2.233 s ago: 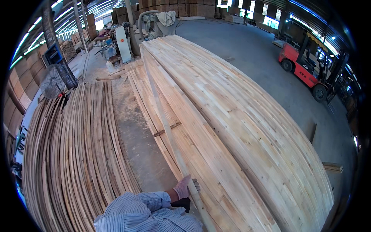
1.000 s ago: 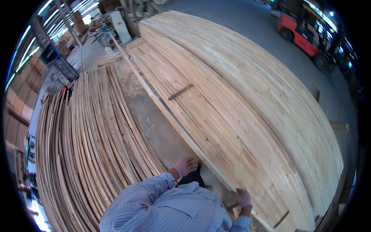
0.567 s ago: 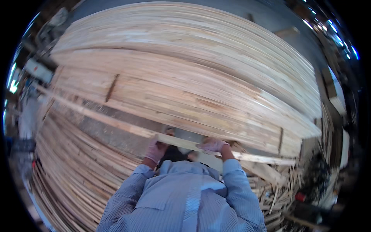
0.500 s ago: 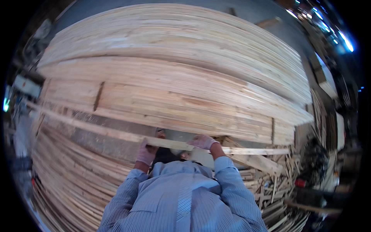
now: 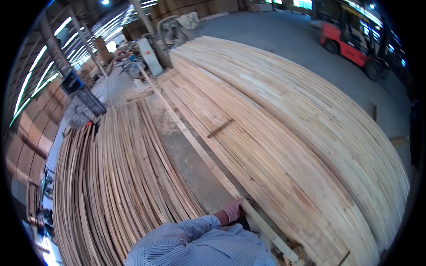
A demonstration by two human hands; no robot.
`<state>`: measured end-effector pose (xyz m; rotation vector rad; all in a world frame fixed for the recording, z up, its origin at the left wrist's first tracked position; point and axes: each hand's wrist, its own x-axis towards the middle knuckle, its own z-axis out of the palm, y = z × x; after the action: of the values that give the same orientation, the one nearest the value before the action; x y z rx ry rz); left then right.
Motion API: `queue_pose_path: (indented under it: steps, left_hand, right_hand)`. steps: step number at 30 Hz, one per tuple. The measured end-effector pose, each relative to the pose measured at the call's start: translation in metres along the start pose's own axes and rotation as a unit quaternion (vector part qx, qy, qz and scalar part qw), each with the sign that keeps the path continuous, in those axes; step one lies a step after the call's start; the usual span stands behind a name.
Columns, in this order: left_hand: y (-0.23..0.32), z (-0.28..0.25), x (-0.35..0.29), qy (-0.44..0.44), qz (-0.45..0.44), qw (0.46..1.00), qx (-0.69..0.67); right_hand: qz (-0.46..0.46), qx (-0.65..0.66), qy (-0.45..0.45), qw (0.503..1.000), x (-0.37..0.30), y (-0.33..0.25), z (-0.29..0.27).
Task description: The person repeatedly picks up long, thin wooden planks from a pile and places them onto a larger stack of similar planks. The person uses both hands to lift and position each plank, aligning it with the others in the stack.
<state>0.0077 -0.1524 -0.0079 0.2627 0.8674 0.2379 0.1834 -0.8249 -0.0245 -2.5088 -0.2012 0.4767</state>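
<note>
I see one long, thin wooden strip [image 5: 195,146], pale and straight, lying flat in the gap between two stacks of boards. Its near end sits by my left hand [image 5: 231,212], which touches it. Its far end reaches well away toward the machinery at the back.

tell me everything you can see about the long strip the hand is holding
The strip is a long, thin, pale length of sawn wood, straight and narrow. It runs from near the person far up the shop, lying low over the bare floor strip along the edge of the big board stack. The left hand, in a pinkish glove, grips its near end.
</note>
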Motion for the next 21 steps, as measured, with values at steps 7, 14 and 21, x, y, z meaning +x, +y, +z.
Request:
queue_pose_path:
  steps: [7, 14, 21]
  left_hand:
    - [0.116, -0.022, -0.007, 0.068, 0.182, 0.981, 0.008]
    - [0.237, -0.015, 0.004, 0.004, 0.224, 0.974, -0.029]
    - [0.031, -0.022, 0.008, -0.237, 0.155, 0.901, 0.328]
  right_hand:
    - [0.133, -0.195, -0.037, 0.971, 0.017, -0.104, -0.105]
    - [-0.038, -0.234, -0.065, 0.969, 0.045, -0.258, -0.041]
    - [-0.072, -0.302, -0.159, 0.937, 0.066, -0.381, 0.089]
